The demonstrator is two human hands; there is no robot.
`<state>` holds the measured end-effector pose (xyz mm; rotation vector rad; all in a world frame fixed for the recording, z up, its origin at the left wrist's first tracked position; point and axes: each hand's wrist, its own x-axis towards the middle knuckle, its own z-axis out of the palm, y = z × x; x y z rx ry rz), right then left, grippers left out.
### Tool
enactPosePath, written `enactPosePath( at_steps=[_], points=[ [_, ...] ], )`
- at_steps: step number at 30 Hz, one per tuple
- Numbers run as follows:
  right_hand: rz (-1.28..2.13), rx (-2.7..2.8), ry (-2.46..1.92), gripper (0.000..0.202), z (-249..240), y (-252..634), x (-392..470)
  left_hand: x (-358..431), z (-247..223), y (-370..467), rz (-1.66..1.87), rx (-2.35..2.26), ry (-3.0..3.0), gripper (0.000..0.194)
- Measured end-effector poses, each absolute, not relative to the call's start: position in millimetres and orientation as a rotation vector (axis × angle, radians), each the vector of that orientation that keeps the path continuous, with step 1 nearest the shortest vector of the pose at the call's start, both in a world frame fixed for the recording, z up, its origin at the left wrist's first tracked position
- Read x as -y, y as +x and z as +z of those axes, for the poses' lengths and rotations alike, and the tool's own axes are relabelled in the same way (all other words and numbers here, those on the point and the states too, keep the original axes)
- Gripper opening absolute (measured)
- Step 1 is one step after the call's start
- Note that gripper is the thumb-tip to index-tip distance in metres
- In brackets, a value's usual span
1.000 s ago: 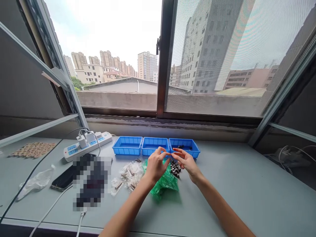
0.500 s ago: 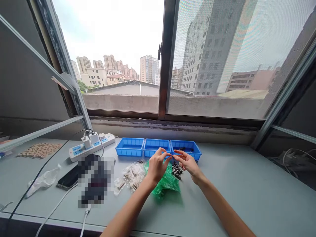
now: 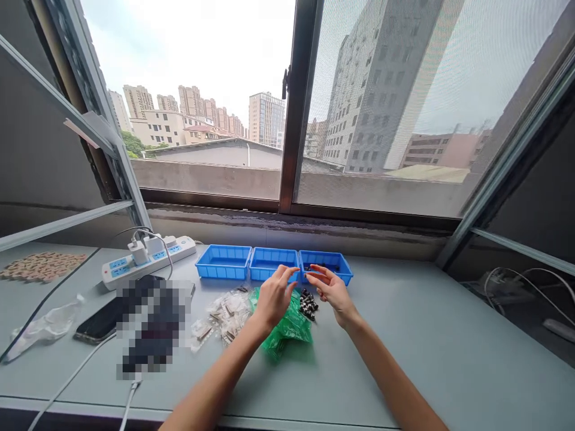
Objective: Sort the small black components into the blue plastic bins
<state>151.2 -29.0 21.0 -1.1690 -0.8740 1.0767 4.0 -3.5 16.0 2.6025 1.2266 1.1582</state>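
A: Hands? Clock centered on the green bag (image 3: 291, 323), 12 = window.

B: Left hand (image 3: 275, 299) at 11, raised, palm down. Thumb and forefinger spread in a C. Right hand (image 3: 336, 296) at 2, also raised, fingers curved toward the left. Tips near each other, small gap between.

A: Anything pinched?

B: Left: gap between the tips. Right: can't tell, too small at the fingertips.

A: Where are the black parts (image 3: 308, 304)?

B: Loose pile on the tabletop (image 3: 395, 353) at 1, just beside the bag, near the right hand. More dark bits inside the right bin (image 3: 330, 257).

A: Other bins?

B: Three blue ones in a row. Right bin at 1, middle bin (image 3: 265, 273) at 12, left bin (image 3: 223, 271) between 10 and 11.

A: Rest?

B: Clear packets (image 3: 227, 317) between 9 and 10, beside the bag. Phone (image 3: 96, 320) at 9, well apart, pixelated patch next to it. Power strip (image 3: 157, 260) at 10, chargers plugged in. Wooden bits (image 3: 42, 266) farther out at 10.
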Motion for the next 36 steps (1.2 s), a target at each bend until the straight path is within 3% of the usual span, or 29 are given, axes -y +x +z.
enactPosePath(
  at_steps=[9,23,30,36],
  points=[
    [1.187,0.924,-1.157,0.049,17.1,145.6,28.7,11.0,24.1,4.6,1.277,-1.153,2.559,0.01],
    [1.338,0.93,-1.089,0.055,25.4,144.1,35.3,7.8,20.4,4.6,1.244,-1.137,2.49,0.017],
    [1.221,0.948,-1.147,0.052,25.2,144.2,31.9,8.8,21.1,4.3,1.252,-1.162,2.477,0.014],
    [0.867,0.901,-1.24,0.056,14.6,163.5,21.2,4.3,18.1,0.5,1.201,-1.277,2.487,0.01]
  ],
)
